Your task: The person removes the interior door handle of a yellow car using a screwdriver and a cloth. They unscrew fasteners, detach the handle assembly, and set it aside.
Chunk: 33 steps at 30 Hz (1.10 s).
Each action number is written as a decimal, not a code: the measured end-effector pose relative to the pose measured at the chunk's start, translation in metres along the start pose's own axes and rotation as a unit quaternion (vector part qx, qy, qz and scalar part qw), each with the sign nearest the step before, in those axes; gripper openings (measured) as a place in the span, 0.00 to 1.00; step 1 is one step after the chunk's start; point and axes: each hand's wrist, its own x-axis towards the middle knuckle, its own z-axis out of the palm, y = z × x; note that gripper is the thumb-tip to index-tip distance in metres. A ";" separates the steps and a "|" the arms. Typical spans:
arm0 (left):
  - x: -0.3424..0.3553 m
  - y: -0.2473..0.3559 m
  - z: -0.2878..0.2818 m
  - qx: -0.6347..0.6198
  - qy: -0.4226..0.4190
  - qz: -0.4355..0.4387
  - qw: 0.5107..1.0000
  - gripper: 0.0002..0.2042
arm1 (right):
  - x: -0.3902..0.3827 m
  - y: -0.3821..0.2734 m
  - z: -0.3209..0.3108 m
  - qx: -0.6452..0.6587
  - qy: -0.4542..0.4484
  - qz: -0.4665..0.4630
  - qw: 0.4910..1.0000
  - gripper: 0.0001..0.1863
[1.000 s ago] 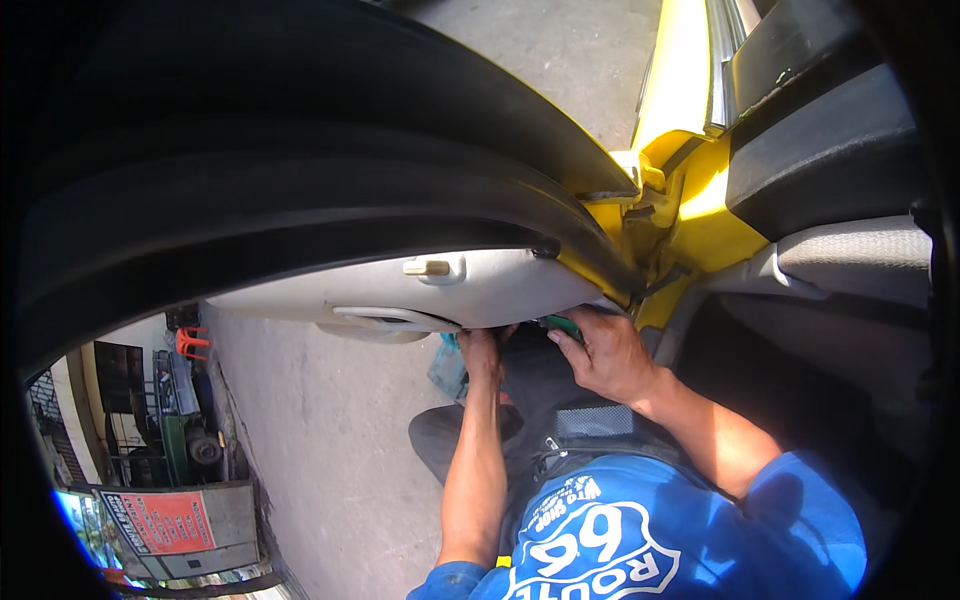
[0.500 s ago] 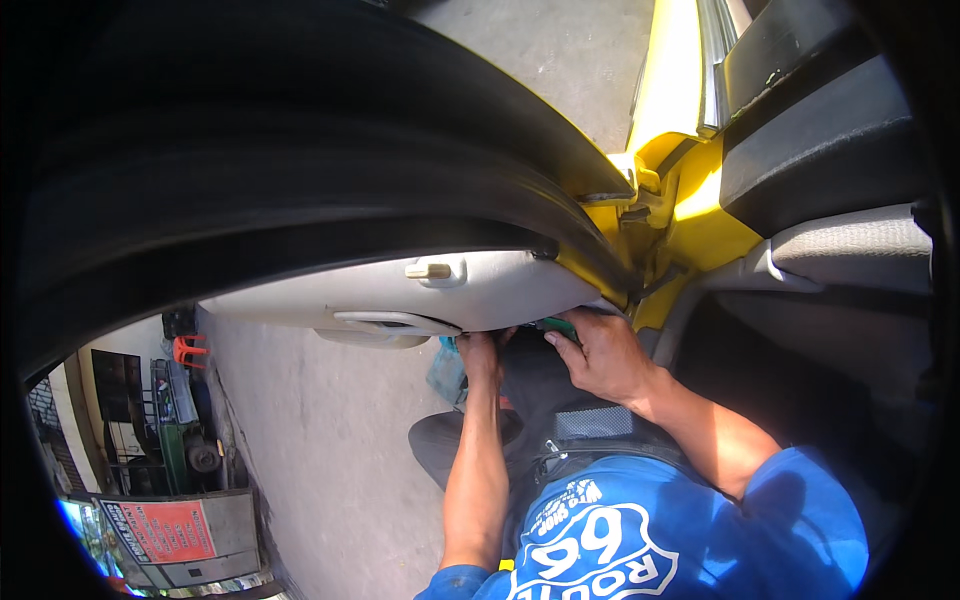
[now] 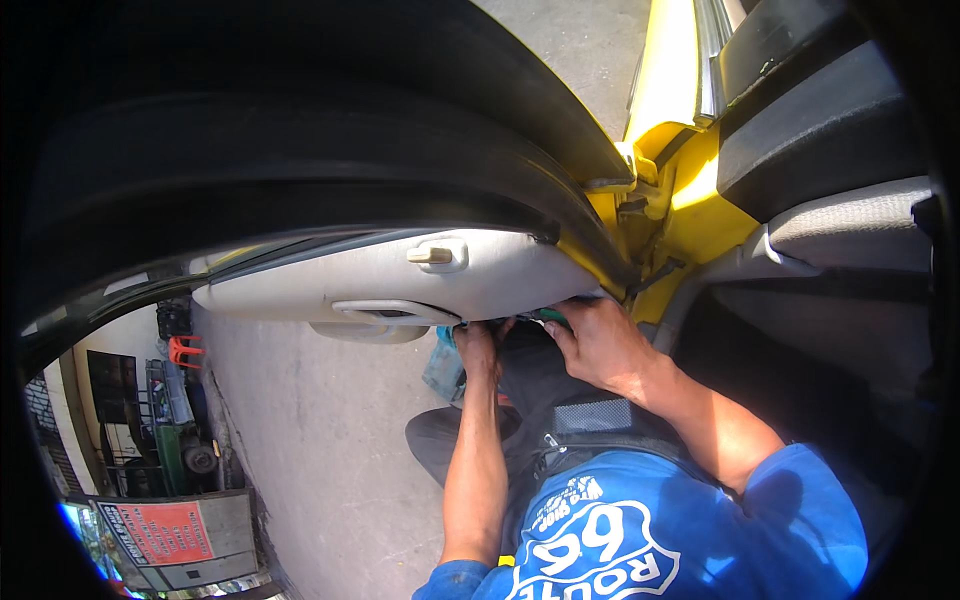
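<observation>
Hands at door panel; teal container nearby, contents unclear.

From the wearer's head, the left fisheye camera looks steeply down over the blue fabric T-shirt, facing the lower edge of the long pale-grey door panel, near enough to show both bare forearms.

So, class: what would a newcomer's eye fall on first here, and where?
Probably the vivid yellow car bodywork at upper right, beside the pale door trim panel across the middle. Then the blue printed T-shirt at the bottom. Above it, the right hand holds a green object at the panel's edge.
</observation>
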 end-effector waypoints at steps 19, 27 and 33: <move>-0.005 0.002 0.007 0.020 0.023 -0.016 0.999 0.27 | 0.025 -0.025 -0.002 -0.080 -0.111 -0.006 0.991 0.12; -0.006 0.004 0.012 0.014 0.056 -0.021 0.998 0.26 | 0.006 -0.023 -0.005 -0.117 -0.019 -0.062 0.991 0.10; -0.003 0.001 0.008 0.018 0.044 -0.011 0.999 0.24 | 0.009 -0.014 -0.001 -0.096 -0.025 -0.050 0.994 0.09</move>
